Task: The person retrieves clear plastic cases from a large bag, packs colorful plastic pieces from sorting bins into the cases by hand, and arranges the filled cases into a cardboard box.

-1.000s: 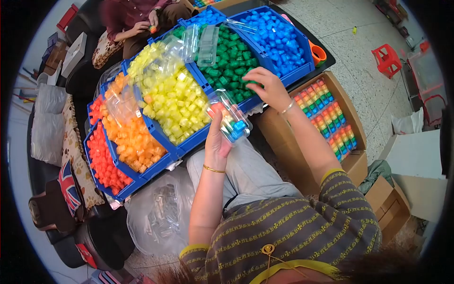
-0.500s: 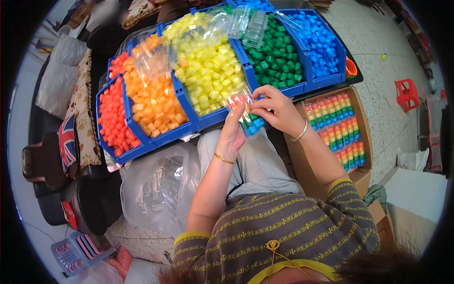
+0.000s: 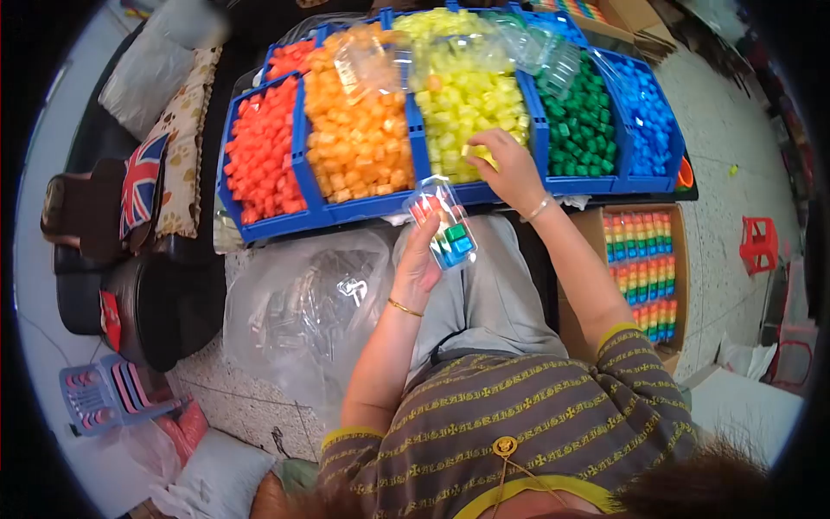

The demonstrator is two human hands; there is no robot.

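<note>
My left hand (image 3: 419, 264) is closed around a clear plastic case (image 3: 456, 244), held tilted above my lap. Red, green and blue pieces show inside it; my thumb hides part of the contents. My right hand (image 3: 512, 173) is over the front of the bin of yellow cubes (image 3: 474, 108), thumb and fingertips pinching a small yellow cube (image 3: 468, 151). Either side of that bin lie orange cubes (image 3: 356, 143) and green cubes (image 3: 577, 130). Red cubes (image 3: 264, 156) fill the far left bin and blue cubes (image 3: 647, 117) the far right one.
Blue plastic bins (image 3: 367, 208) stand in a row before me, with empty clear cases (image 3: 562, 69) lying on top. To my right, a cardboard box (image 3: 581, 232) holds rows of filled rainbow packs (image 3: 641, 268). A clear bag (image 3: 303, 303) of cases sits left of my legs.
My right hand has left the case and reached forward to the yellow cubes, where it now pinches one. My left hand still holds the case. The whole view has shifted.
</note>
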